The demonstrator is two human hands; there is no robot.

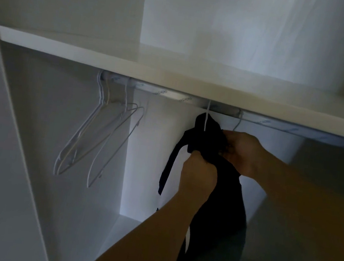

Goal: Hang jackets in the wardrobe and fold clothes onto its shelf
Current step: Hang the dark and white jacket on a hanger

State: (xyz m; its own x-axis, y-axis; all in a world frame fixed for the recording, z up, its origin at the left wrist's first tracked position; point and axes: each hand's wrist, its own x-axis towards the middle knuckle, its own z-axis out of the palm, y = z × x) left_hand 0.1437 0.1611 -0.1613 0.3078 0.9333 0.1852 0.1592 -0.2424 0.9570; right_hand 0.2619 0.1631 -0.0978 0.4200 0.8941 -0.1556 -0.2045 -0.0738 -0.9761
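Wardrobe: I look into a white wardrobe (26, 109), dimly lit, with a white shelf (132, 62) running across the upper part.
Rail: a silver rail (171, 96) sits just under the shelf, with printed lettering I cannot read.
Dark jacket: a dark garment (220, 203) hangs from the rail on a white hanger (207, 117), whose hook rises out of the collar; one dark strip of it droops to the left.
Left hand: my left hand (199, 174) is curled round a bunch of the dark fabric below the collar.
Right hand: my right hand (241, 151) grips the fabric at the collar, just right of the hanger's neck; the two hands are close together.
Spare hangers: several empty white hangers (99, 137) hang tilted at the rail's left end, well apart from the jacket.
Further hook: another thin hook (238, 122) hangs on the rail above my right hand.
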